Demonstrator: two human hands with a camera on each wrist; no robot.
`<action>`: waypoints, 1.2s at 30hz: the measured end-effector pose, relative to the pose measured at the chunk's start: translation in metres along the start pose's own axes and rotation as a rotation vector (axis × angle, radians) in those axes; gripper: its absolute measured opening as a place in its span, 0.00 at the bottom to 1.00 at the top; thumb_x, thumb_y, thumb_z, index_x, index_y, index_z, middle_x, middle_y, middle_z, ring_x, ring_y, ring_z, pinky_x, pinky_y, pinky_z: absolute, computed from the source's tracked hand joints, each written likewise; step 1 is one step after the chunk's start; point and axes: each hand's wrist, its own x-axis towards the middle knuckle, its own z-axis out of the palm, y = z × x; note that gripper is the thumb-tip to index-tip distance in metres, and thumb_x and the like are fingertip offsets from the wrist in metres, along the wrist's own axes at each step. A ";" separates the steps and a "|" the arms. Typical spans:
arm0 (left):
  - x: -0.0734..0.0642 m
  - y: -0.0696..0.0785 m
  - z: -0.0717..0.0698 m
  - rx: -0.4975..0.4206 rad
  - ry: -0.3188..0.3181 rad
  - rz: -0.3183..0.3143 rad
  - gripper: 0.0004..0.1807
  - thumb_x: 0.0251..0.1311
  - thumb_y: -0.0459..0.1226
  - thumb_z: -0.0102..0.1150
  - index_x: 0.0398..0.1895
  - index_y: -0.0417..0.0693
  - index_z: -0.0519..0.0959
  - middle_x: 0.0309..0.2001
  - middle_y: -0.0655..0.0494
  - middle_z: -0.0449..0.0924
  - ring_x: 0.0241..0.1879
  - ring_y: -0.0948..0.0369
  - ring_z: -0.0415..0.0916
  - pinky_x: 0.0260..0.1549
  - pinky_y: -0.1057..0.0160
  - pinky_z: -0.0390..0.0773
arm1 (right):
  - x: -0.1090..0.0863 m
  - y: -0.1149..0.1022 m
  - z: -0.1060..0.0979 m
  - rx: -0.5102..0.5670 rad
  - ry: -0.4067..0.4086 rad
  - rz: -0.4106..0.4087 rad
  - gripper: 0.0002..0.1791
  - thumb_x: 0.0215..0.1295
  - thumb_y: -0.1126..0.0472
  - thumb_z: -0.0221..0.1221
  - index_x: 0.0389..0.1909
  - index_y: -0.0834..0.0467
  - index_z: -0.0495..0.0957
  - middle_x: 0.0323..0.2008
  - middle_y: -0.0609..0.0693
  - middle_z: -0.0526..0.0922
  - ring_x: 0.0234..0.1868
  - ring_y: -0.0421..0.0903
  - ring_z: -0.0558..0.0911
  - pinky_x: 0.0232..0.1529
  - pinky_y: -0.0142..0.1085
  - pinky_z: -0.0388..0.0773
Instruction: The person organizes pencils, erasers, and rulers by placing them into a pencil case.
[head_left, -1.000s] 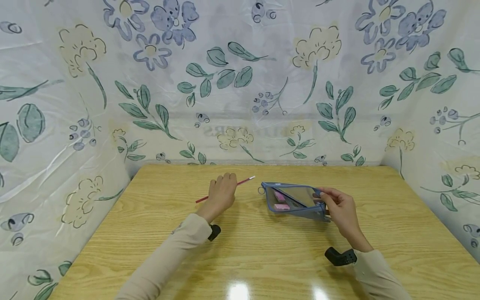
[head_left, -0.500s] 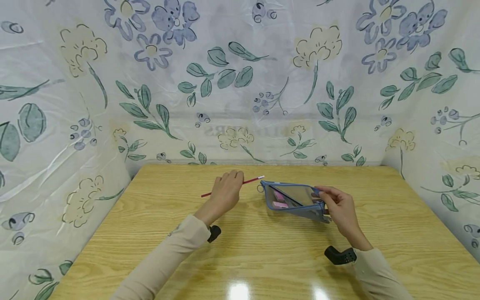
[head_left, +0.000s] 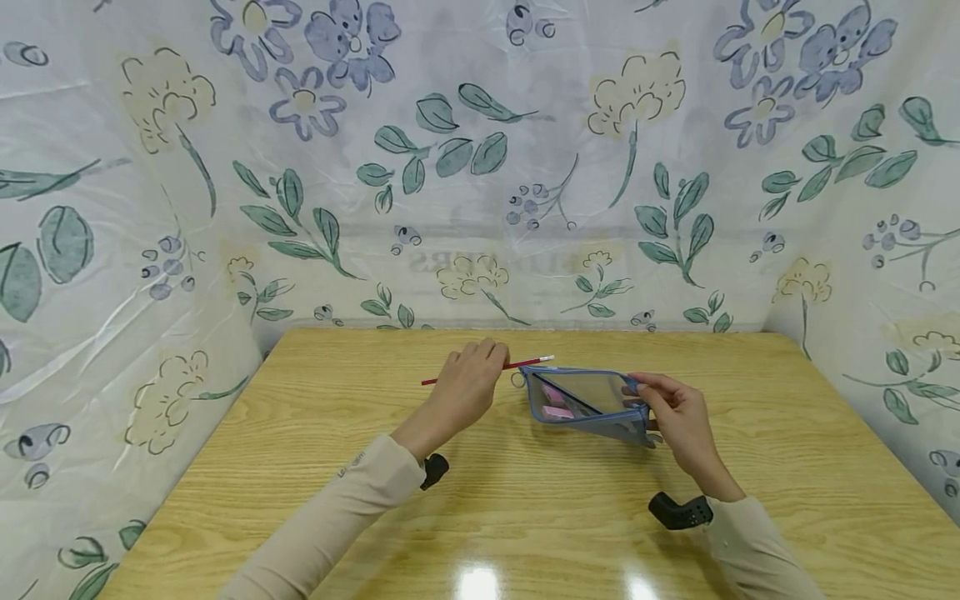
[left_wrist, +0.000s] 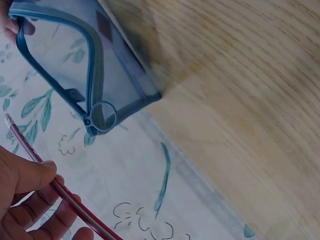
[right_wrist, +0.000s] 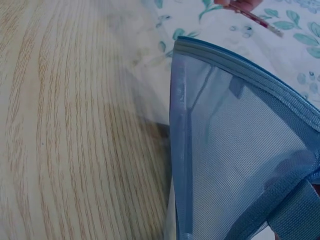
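Observation:
My left hand [head_left: 471,379] pinches a red pencil [left_wrist: 75,205] between thumb and fingers, its white eraser end pointing right. In the head view that end overlaps the far left corner of a blue mesh zip pouch [head_left: 592,427]. The pouch's mouth gapes, and a round zip-pull ring [left_wrist: 103,116] hangs at its left corner. Inside lie pink erasers [head_left: 557,412] and a long dark strip across the opening. With thumb and fingers, my right hand [head_left: 678,417] grips the pouch's right end; part of its fingers is hidden by the pouch.
A wooden table [head_left: 525,525] carries everything. Behind it and at both sides hangs a floral-printed sheet [head_left: 480,183]. Black wrist cameras, such as the right one [head_left: 681,511], sit below each hand.
My left hand has moved right with the pencil, bringing its eraser end from short of the pouch to over its left corner. The right hand and pouch stay almost still.

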 end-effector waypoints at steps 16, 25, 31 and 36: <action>0.008 0.012 -0.003 -0.064 0.096 0.190 0.03 0.68 0.30 0.53 0.41 0.42 0.76 0.36 0.52 0.75 0.34 0.55 0.74 0.26 0.60 0.72 | -0.001 0.001 -0.001 0.042 0.030 0.061 0.17 0.75 0.63 0.50 0.55 0.69 0.76 0.42 0.57 0.85 0.38 0.39 0.84 0.27 0.35 0.81; 0.011 0.013 -0.005 -0.159 0.178 0.264 0.04 0.64 0.26 0.56 0.41 0.38 0.75 0.36 0.50 0.76 0.34 0.55 0.75 0.28 0.61 0.74 | 0.001 -0.001 -0.002 0.054 0.035 0.134 0.18 0.75 0.62 0.50 0.57 0.70 0.74 0.41 0.52 0.86 0.37 0.39 0.84 0.27 0.34 0.81; 0.016 0.012 -0.005 -0.222 0.234 0.292 0.06 0.61 0.25 0.57 0.40 0.37 0.75 0.37 0.49 0.77 0.36 0.54 0.76 0.33 0.60 0.77 | 0.003 0.000 -0.004 0.062 0.037 0.165 0.19 0.75 0.62 0.49 0.59 0.70 0.73 0.42 0.52 0.85 0.35 0.38 0.83 0.26 0.34 0.81; 0.019 0.014 -0.006 -0.263 0.274 0.296 0.06 0.61 0.24 0.59 0.40 0.37 0.75 0.37 0.48 0.78 0.37 0.54 0.76 0.36 0.60 0.77 | 0.003 0.000 -0.005 0.065 0.044 0.182 0.19 0.75 0.61 0.50 0.59 0.69 0.73 0.41 0.49 0.86 0.33 0.38 0.83 0.26 0.34 0.80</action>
